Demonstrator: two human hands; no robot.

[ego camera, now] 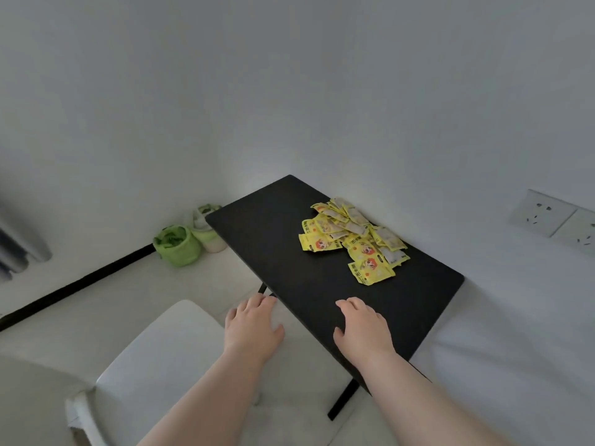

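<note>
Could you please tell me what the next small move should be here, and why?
Probably the right hand should reach forward to the nearest yellow packet, at the near end of the pile. Both hands hold nothing: the right rests on the black table by its near edge, the left hand is at its side edge, and the pile lies untouched farther on.

The print on the yellow packets [352, 236] is too small to read, and the lower ones lie half hidden under the upper. The wall sockets [547, 217] are cut by the right edge and the white chair [154, 365] by the bottom edge, while a grey shape [22, 249] at the left edge is too blurred to name. The table [273, 236] hides part of the pale green bag [206, 228] behind its corner.
</note>
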